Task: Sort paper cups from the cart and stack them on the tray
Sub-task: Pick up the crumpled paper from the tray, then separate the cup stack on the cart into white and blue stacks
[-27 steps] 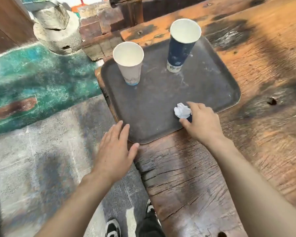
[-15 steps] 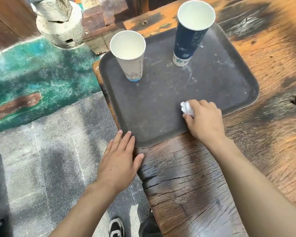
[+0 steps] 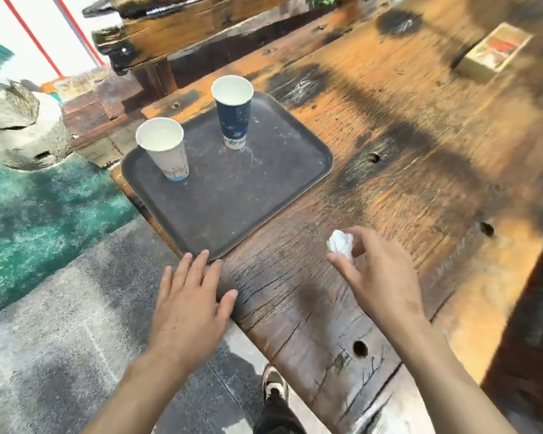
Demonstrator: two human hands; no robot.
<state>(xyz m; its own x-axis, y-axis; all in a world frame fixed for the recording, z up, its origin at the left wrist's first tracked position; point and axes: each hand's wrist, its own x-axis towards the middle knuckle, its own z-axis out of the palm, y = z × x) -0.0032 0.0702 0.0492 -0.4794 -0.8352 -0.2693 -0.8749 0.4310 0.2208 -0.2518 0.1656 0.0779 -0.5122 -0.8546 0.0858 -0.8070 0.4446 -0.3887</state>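
The right hand (image 3: 380,277) pinched a small crumpled wad of white paper (image 3: 341,242) between thumb and curled fingers, holding it just above the worn brown wooden table (image 3: 405,170), off to the right of the tray's near corner and apart from it. The left hand (image 3: 187,305) lay flat and spread, holding nothing, its fingers (image 3: 201,261) reaching to the near edge of the dark grey rectangular plastic tray (image 3: 232,214), though whether they touched the rim could not be told, with the thumb on the table's plank edge. The tray sat at the table's left end, its surface scuffed and streaked with pale marks. Two paper cups stood upright on it, well apart and unstacked: a white paper cup with blue print near its base (image 3: 166,151) at the tray's left side, and a taller dark blue paper cup with a white base band (image 3: 234,115) toward the far edge. Both showed white insides. Far off at the table's right rear lay a blurred pale rectangular box with a red patch (image 3: 492,51). Below the table edge were grey stone paving (image 3: 60,324) and a black-and-white shoe (image 3: 275,385).
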